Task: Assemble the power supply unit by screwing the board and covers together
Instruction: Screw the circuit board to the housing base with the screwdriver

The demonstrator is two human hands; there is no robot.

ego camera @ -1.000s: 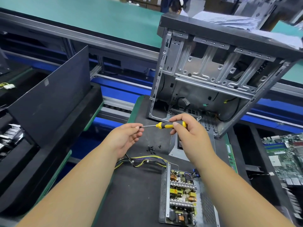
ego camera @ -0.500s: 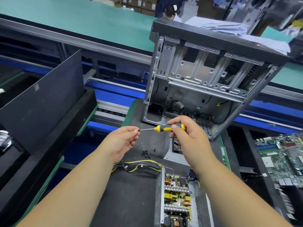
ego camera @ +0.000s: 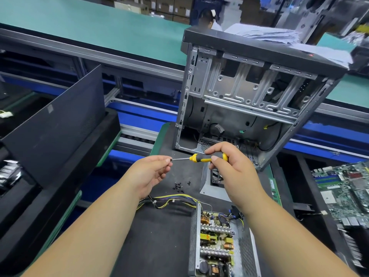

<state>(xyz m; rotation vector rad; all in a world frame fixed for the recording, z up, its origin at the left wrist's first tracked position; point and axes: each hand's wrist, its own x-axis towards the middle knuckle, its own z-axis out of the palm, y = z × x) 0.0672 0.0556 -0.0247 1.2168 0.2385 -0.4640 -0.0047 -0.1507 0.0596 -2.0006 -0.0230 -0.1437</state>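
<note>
The right hand (ego camera: 229,168) grips the yellow-and-black handle of a small screwdriver (ego camera: 207,157), thumb under it and fingers curled over the top, holding it level above the mat. Its thin shaft points left to the left hand (ego camera: 148,172), whose thumb and forefinger pinch at the tip; a screw may sit between them, but it is too small to make out. The other fingers of that hand are loosely curled.

Just below the hands, a few loose black screws (ego camera: 179,185) lie scattered on the black work mat (ego camera: 159,236). Nearer the person, the power supply unit (ego camera: 217,242) lies open on the mat, its board with copper coils, heat sinks and yellow parts exposed between perforated metal side walls. A bundle of yellow and black wires (ego camera: 171,200) runs from its far left corner under the left wrist. A flat metal cover (ego camera: 211,188) lies on the mat under the right hand, partly hidden.

Behind the hands stands an open computer case (ego camera: 249,92), bare steel frame facing the person, with a stack of papers (ego camera: 275,37) on top. To the left a dark panel (ego camera: 56,124) leans on black trays. At the right edge lies a green motherboard (ego camera: 345,190). Beyond runs a green conveyor belt (ego camera: 89,27) on a blue and grey frame, with stacked boxes (ego camera: 159,5) and another person (ego camera: 207,17) in the far background.
</note>
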